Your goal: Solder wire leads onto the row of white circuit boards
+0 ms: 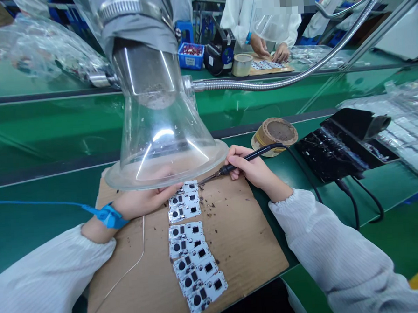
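Note:
My right hand (246,166) is closed round the black handle of a soldering iron (227,168). Its tip points left, at the far end of a column of white circuit boards (186,232). My left hand (144,199), wearing a blue wrist strap (111,216), has its fingers together beside the farthest boards. A thin solder wire (143,239) runs up from the cardboard into this hand. A clear fume hood (162,135) hangs above and covers part of the left fingers. Several boards overlap in a line on the cardboard sheet (248,234), with dark specks beside them.
Behind the iron stands a round tin (276,132) with a brown top. To the right are a black soldering-iron stand (345,144), cables and bagged white parts (403,123). A flexible metal arm (261,84) crosses behind. Across the bench, a co-worker's hands (270,50) are over boards.

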`<state>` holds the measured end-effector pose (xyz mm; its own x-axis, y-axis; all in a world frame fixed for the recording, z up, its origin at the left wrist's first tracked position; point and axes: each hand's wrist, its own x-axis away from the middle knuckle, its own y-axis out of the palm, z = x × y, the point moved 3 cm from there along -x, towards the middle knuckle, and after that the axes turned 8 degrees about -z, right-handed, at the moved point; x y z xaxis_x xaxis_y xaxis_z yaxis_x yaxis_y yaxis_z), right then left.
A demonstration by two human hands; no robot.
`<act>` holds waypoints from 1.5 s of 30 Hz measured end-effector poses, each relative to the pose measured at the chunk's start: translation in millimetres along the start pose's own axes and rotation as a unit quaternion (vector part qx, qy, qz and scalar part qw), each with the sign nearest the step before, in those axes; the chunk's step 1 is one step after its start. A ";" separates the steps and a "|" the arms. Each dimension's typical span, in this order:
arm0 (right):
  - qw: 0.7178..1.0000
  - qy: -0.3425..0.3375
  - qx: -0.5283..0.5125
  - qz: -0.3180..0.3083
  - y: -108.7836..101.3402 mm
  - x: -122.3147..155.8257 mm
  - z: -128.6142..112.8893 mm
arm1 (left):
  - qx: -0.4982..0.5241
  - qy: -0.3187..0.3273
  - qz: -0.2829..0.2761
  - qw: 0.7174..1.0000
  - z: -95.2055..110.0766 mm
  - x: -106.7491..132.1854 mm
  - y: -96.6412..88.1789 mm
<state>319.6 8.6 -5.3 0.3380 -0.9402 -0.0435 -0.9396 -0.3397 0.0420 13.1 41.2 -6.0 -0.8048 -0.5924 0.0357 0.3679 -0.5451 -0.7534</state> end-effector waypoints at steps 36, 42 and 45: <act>1.000 -0.004 0.014 0.017 2.4 -1.5 -2.0 | -0.032 -0.012 0.000 0.999 5.9 -2.4 5.5; 1.000 -0.008 0.025 0.010 2.6 -1.9 -2.2 | -0.047 -0.011 0.012 0.999 8.4 -3.5 6.4; 1.000 -0.017 0.000 0.017 1.7 -2.6 -0.5 | -0.040 -0.007 0.015 0.999 7.4 -3.6 7.4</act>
<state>317.2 10.5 -4.6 0.3036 -0.9497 -0.0763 -0.9505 -0.3075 0.0445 22.2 35.0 -6.8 -0.7867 -0.6170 0.0210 0.3533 -0.4779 -0.8042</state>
